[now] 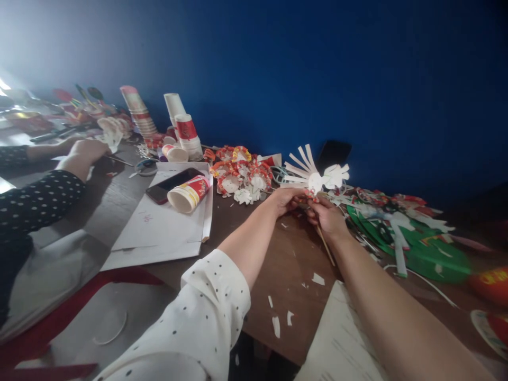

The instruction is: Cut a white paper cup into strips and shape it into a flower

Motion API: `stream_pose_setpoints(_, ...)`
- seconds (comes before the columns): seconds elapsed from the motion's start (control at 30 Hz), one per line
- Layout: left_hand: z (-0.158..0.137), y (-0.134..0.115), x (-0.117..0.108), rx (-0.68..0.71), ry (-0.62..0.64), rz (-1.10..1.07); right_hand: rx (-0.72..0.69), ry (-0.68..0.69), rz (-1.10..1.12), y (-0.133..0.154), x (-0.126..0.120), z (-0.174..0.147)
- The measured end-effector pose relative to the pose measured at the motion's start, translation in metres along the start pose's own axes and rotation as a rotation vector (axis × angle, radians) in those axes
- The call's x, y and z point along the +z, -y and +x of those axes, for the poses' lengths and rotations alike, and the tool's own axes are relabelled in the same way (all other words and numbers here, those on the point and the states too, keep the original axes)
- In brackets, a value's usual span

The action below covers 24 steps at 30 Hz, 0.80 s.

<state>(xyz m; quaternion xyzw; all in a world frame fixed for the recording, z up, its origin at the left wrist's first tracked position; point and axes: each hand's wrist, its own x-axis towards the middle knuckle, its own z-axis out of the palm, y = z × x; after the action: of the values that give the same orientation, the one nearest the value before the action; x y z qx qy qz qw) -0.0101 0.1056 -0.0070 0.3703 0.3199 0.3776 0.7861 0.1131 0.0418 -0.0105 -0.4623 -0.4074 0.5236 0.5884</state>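
Note:
A paper cup cut into strips (315,181) fans out above my hands, with its round white base in the middle and long strips spread to the upper left. My left hand (289,200) is closed on its lower edge. Close beside it, my right hand (328,216) is closed with its fingers at the red-printed strips. A thin wooden stick (326,246) runs down from under my right fingers toward the table edge. The fingertips partly hide each other and the strips between them. Another white cut-paper piece (335,177) lies just behind.
Several curled paper-cup flowers (242,174) are heaped left of my hands. A paper cup (189,194) and a phone (174,185) lie on a white board (159,233). Cup stacks (138,114) stand behind. Green discs (428,254) lie right. A co-worker's hands (89,151) are at left.

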Motion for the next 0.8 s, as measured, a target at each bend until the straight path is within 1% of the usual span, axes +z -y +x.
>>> stream_pose_setpoints(0.13, 0.001, 0.001, 0.003, 0.04, -0.075, 0.01, -0.009, -0.051, 0.0, -0.001, 0.003, -0.001)
stream_pose_setpoints(0.3, -0.003, -0.001, 0.007, 0.114, -0.17, -0.007, 0.012, -0.011, 0.018, -0.001, 0.003, 0.001)
stream_pose_setpoints(0.53, -0.005, -0.002, 0.011, 0.107, -0.204, 0.004, 0.044, 0.019, 0.064, 0.001, 0.002, 0.0)
stream_pose_setpoints(0.67, -0.004, -0.001, 0.014, 0.125, -0.249, -0.003, 0.051, -0.004, 0.093, 0.001, 0.002, 0.0)
stream_pose_setpoints(0.8, -0.002, 0.002, 0.014, 0.133, -0.277, 0.085, 0.062, -0.039, 0.124, 0.001, 0.003, 0.001)
